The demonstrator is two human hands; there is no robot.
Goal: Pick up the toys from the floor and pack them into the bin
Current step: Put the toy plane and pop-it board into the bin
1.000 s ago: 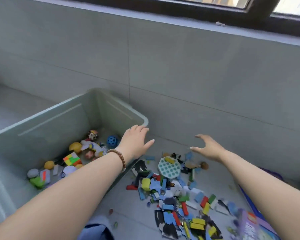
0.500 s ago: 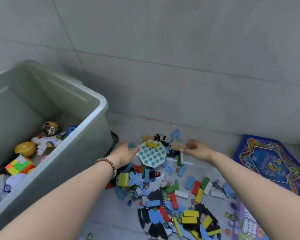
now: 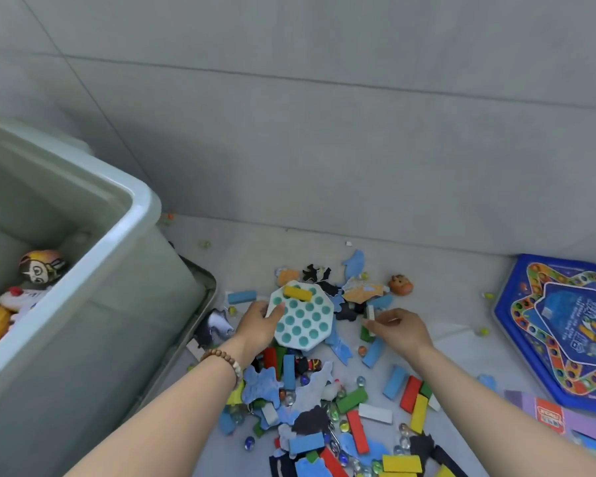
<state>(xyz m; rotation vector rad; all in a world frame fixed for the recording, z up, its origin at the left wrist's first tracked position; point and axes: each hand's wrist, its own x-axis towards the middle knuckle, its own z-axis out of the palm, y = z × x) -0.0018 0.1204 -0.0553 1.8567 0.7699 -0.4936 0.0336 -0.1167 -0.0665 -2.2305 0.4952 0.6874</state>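
Note:
A grey-green bin (image 3: 128, 228) stands at the left and holds several toys, among them a ball with a face (image 3: 42, 266). On the floor beside it lies a heap of coloured blocks (image 3: 353, 401), puzzle pieces and marbles. A white octagonal pop toy with teal dots (image 3: 305, 320) tops the heap, with a yellow block (image 3: 298, 292) lying on it. My left hand (image 3: 257, 327) grips the pop toy's left edge, thumb on top. My right hand (image 3: 401, 330) has its fingers curled at a white block (image 3: 370, 312) and a green one (image 3: 365, 334).
The tiled wall runs close behind the heap. A blue star-shaped game board (image 3: 565, 328) lies on the floor at the right, with a purple box (image 3: 572, 423) in front of it. A small brown figure (image 3: 400, 284) sits behind the heap. The bin's lid (image 3: 205, 297) pokes out underneath it.
The view has dropped closer to the floor. My left hand has closed onto the pop toy's edge. My right hand has shifted a little and curled at the small blocks.

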